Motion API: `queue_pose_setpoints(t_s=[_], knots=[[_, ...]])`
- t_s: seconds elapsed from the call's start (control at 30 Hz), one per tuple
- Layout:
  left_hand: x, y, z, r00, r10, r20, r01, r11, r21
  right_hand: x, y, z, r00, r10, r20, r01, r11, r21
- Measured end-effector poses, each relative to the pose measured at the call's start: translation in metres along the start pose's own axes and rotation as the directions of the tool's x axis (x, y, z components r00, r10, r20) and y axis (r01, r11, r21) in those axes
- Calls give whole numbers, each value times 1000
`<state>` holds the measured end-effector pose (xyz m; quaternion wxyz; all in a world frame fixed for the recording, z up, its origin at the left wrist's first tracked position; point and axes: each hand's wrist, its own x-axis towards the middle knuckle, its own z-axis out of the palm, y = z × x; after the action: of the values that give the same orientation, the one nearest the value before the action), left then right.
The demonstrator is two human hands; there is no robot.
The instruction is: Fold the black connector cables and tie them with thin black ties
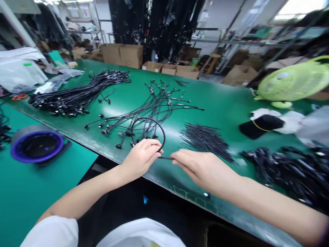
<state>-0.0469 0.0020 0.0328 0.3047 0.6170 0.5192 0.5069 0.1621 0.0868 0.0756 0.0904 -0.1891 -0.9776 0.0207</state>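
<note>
Above the near edge of the green table, my left hand (143,155) is closed on a black cable (163,132). The cable bends into a loop that rises over my fingers. To the right, my right hand (196,164) pinches a thin dark strand that runs across from my left hand; whether it is the cable's end or a separate tie cannot be told. Behind the loop lie loose black cables (154,106) with small connectors, spread over one another. Just past my right hand is a pile of thin black strips (205,139) that look like cable ties.
A big bundle of black cables (84,91) lies at the back left. On the right are coiled cables (290,171), a black cap-like item (262,126) and a lime-green fan (293,80). A purple-rimmed round device (37,144) sits at left. Cardboard boxes (122,55) stand behind the table.
</note>
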Motion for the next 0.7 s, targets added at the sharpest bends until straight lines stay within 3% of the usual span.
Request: queue_pose_setpoints(t_s=[0.03,0.1,0.13,0.2,0.23,0.27,0.33,0.4,0.43,0.5,0.6,0.7], knots=[[-2,3,3,999,-8,50,5,999,49,3,-4,-4,1000,-15,2,15,1000,-25],[-6,8,3,965,-136,222,117,988,96,6,1,-9,1000,-9,-10,8,996,-91],[-10,10,0,920,-212,330,190,977,100,5,9,-11,1000,-8,-10,7,995,-96],[-18,13,-12,782,-307,543,349,937,26,2,28,-9,999,-33,8,34,999,-23],[-22,14,-20,733,-310,605,441,894,-75,-1,39,-6,999,-42,15,42,998,51],[-25,15,-28,717,-298,630,526,824,-209,-5,48,-3,999,-38,7,37,990,134],[-30,14,-44,780,-305,546,598,619,-508,-15,64,4,999,31,-42,-19,963,269],[-32,12,-57,853,-386,351,507,459,-729,-26,76,9,981,157,-117,-111,938,327],[-32,10,-61,859,-436,266,456,420,-784,-32,80,11,963,216,-163,-154,932,327],[-32,5,-66,831,-531,167,410,382,-828,-44,87,14,922,302,-245,-227,929,292],[-33,1,-65,781,-588,210,476,343,-809,-56,94,19,886,333,-322,-294,941,166],[-36,5,-66,800,-529,283,494,313,-811,-62,96,25,902,263,-344,-278,961,7]])
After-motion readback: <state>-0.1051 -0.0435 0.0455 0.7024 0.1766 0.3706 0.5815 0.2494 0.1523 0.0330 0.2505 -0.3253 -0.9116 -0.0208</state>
